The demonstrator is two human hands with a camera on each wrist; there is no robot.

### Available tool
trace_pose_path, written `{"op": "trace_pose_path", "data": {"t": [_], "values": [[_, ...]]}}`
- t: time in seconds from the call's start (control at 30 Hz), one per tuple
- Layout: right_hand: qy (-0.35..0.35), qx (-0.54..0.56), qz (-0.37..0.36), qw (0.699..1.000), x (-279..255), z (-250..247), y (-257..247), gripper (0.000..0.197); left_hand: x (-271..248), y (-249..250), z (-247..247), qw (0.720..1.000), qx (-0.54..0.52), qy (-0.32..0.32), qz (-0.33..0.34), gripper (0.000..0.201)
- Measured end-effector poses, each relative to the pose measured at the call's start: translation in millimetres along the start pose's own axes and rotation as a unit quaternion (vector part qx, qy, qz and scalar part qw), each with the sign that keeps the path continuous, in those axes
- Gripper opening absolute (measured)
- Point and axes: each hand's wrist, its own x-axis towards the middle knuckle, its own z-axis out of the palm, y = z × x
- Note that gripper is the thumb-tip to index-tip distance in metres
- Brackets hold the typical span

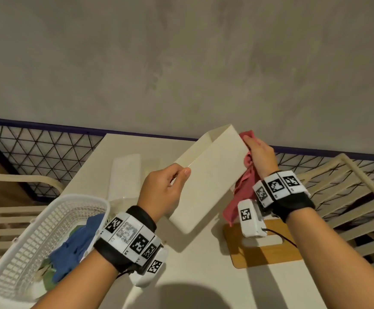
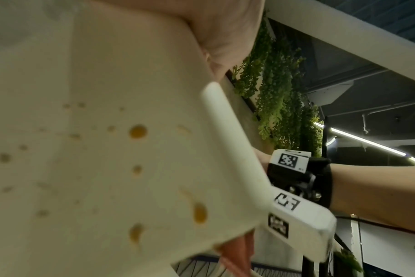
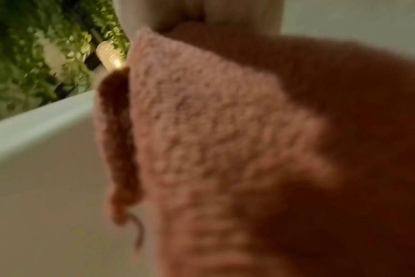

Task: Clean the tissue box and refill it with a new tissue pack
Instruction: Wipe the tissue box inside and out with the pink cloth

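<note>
The left hand's (image 1: 159, 192) fingers wrap over the box's (image 1: 210, 175) long edge with the thumb on its outer face, holding the cream box tilted in the air above the table (image 1: 203, 270), open side turned away. The right hand (image 1: 259, 155) has its fingers laid over a pink cloth (image 1: 244, 181), pinning it against the box's right side wall near the far corner; the cloth's loose end hangs down toward the wooden lid (image 1: 268, 253) lying on the table. The left wrist view shows yellowish spots (image 2: 137, 131) on a box panel, so wiping is not done. To do this well, I would keep the left grip firm so the box does not twist under the rubbing, press with flat fingers, and draw the cloth along each face in overlapping strokes, then turn the box to reach the spotted panel and the inside corners. Bunching the trailing cloth into the palm would stop it dragging. The tissue pack (image 1: 125, 175) lies on the table behind the left hand, beside a white basket (image 1: 25, 241) of cloths, untouched as yet.
</note>
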Motion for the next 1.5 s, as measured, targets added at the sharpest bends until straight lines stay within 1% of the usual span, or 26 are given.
{"op": "trace_pose_path", "data": {"t": [0.03, 0.1, 0.17, 0.2, 0.27, 0.33, 0.37, 0.43, 0.5, 0.57, 0.63, 0.67, 0.7, 0.8, 0.87, 0.93, 1.0, 1.03, 1.1, 1.17, 1.27, 1.3, 1.33, 1.4, 1.47, 1.5], "values": [[0.006, 0.024, 0.006, 1.000, 1.2, -3.0, -1.7, 0.026, 0.0, -2.0, 0.3, 1.000, -0.005, -0.006, -0.003, 0.035], [0.001, 0.064, -0.013, 0.998, -0.7, -6.0, -11.0, 0.018, 1.5, -4.5, 2.5, 0.999, -0.023, -0.041, -0.020, 0.023], [-0.037, 0.075, -0.050, 0.995, -10.7, 0.7, -21.3, 0.009, 6.1, -2.5, 6.1, 0.987, -0.096, -0.113, -0.062, 0.007], [-0.069, 0.064, -0.067, 0.993, -20.5, 8.4, -24.2, 0.008, 9.3, -0.5, 9.5, 0.976, -0.139, -0.149, -0.075, 0.019], [-0.104, -0.045, -0.140, 0.984, -40.9, 25.8, -16.9, 0.013, 12.6, 4.2, 17.1, 0.951, -0.212, -0.199, -0.101, 0.040], [-0.104, -0.165, -0.256, 0.947, -54.4, 35.7, 0.5, 0.019, 11.5, 5.5, 21.2, 0.926, -0.285, -0.187, -0.162, 0.047], [-0.119, -0.195, -0.290, 0.929, -58.7, 38.2, 9.4, 0.021, 10.8, 3.8, 21.1, 0.907, -0.328, -0.175, -0.199, 0.045], [-0.176, -0.252, -0.305, 0.902, -66.7, 40.4, 26.1, 0.030, 9.3, 0.2, 16.9, 0.868, -0.395, -0.157, -0.256, 0.033], [-0.182, -0.336, -0.303, 0.873, -73.2, 42.3, 37.1, 0.042, 8.9, -4.9, 12.7, 0.859, -0.404, -0.158, -0.272, 0.027], [-0.129, -0.391, -0.267, 0.872, -70.1, 41.9, 36.6, 0.045, 6.6, -5.0, 10.8, 0.862, -0.393, -0.171, -0.270, 0.026], [-0.105, -0.353, -0.240, 0.898, -63.4, 43.0, 29.7, 0.047, 2.2, -4.7, 10.5, 0.867, -0.386, -0.174, -0.263, 0.027], [-0.120, -0.319, -0.247, 0.907, -62.7, 44.8, 27.3, 0.047, 0.2, -3.4, 10.0, 0.870, -0.385, -0.170, -0.258, 0.028], [-0.145, -0.301, -0.272, 0.902, -67.2, 48.1, 25.1, 0.046, -1.3, -3.3, 9.7, 0.875, -0.380, -0.162, -0.251, 0.030], [-0.208, -0.307, -0.378, 0.848, -92.0, 59.5, 24.7, 0.045, -3.0, -5.4, 8.9, 0.907, -0.327, -0.142, -0.224, 0.032], [-0.233, -0.307, -0.398, 0.833, -90.7, 63.5, 22.9, 0.045, -3.2, -6.2, 9.7, 0.925, -0.292, -0.134, -0.203, 0.032], [-0.233, -0.290, -0.374, 0.849, -73.2, 65.4, 19.1, 0.043, -2.1, -6.5, 10.1, 0.932, -0.284, -0.126, -0.187, 0.031], [-0.189, -0.270, -0.325, 0.886, -51.5, 62.7, 17.2, 0.035, -1.3, -5.3, 7.8, 0.936, -0.280, -0.130, -0.171, 0.029], [-0.161, -0.258, -0.305, 0.902, -45.1, 59.4, 15.1, 0.034, -0.5, -6.1, 6.6, 0.937, -0.278, -0.129, -0.169, 0.034], [-0.133, -0.241, -0.289, 0.917, -47.9, 53.6, 11.9, 0.034, 2.7, -9.5, 2.8, 0.940, -0.277, -0.117, -0.162, 0.045], [-0.151, -0.239, -0.315, 0.906, -68.8, 55.0, 7.8, 0.039, 6.8, -10.5, 0.0, 0.944, -0.270, -0.116, -0.150, 0.046], [-0.208, -0.252, -0.379, 0.866, -95.9, 68.6, 2.9, 0.046, 8.9, -4.2, 3.3, 0.963, -0.186, -0.154, -0.118, 0.017], [-0.219, -0.259, -0.387, 0.857, -93.9, 73.5, -1.2, 0.049, 8.4, -4.3, 6.5, 0.970, -0.147, -0.168, -0.100, 0.015], [-0.220, -0.269, -0.387, 0.854, -85.3, 78.2, -6.3, 0.050, 6.9, -2.5, 9.1, 0.973, -0.128, -0.170, -0.086, 0.019], [-0.191, -0.287, -0.368, 0.864, -61.9, 84.2, -16.8, 0.044, 4.4, -1.0, 13.1, 0.972, -0.126, -0.181, -0.080, 0.018], [-0.172, -0.289, -0.326, 0.884, -37.9, 83.0, -21.7, 0.035, 4.3, 3.8, 12.1, 0.975, -0.112, -0.175, -0.080, 0.040], [-0.165, -0.275, -0.304, 0.897, -29.4, 80.0, -22.5, 0.034, 4.4, 3.6, 11.6, 0.975, -0.114, -0.173, -0.081, 0.042]]}}
